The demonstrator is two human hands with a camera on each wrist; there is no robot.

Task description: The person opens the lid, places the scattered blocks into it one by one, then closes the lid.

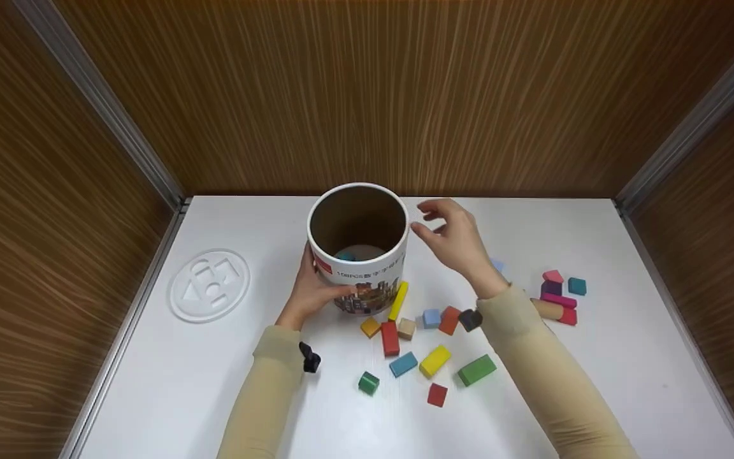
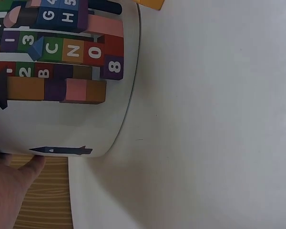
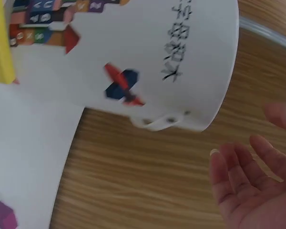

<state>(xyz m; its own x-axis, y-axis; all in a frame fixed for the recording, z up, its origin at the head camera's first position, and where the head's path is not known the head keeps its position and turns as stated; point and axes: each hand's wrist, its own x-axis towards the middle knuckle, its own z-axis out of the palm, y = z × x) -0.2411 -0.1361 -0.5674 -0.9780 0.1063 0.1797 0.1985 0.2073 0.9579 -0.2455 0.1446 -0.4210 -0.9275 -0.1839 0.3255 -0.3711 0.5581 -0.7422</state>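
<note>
A tall white bucket [image 1: 355,271] with printed blocks and lettering stands at the table's back middle, its mouth uncovered. Inside, on the bottom, a blue-green piece [image 1: 345,255] shows; the near wall hides the rest. My left hand [image 1: 316,290] holds the bucket's left side, thumb across the front and fingers round the side. To the right of the rim hovers my right hand [image 1: 459,242], fingers loosely bent and nothing between them. The right wrist view shows that hand [image 3: 257,186] apart from the bucket wall [image 3: 195,95]. A yellow stick block [image 1: 399,301] leans against the bucket's front.
Several coloured wooden blocks lie before the bucket, among them a red block [image 1: 390,338], a yellow block [image 1: 435,361] and a green block [image 1: 476,370]. More pieces, including a teal cube [image 1: 576,286], lie at right. A white lid with shape cutouts [image 1: 176,299] lies at left.
</note>
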